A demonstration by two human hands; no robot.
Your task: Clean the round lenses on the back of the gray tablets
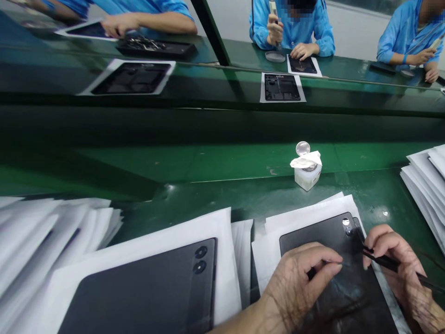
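Note:
A dark tablet back cover (320,234) lies on white sheets in front of me, its camera area at the top right corner. Over it hovers my left hand (295,273), thumb and forefinger pinched together; anything between the tips is too small to make out. At the cover's right edge my right hand (399,260) grips black tweezers (387,262), their tips pointing left toward the cover. To the left, a second dark tablet cover (146,287) with two round lenses rests on white foam sheets (194,227).
A small white bottle (308,176) with its lid up and a tissue on top stands beyond the sheets. Stacks of white sheets (69,222) flank me. On the green conveyor sit tablet housings (281,87); across it, co-workers in blue (292,28) work at a bench.

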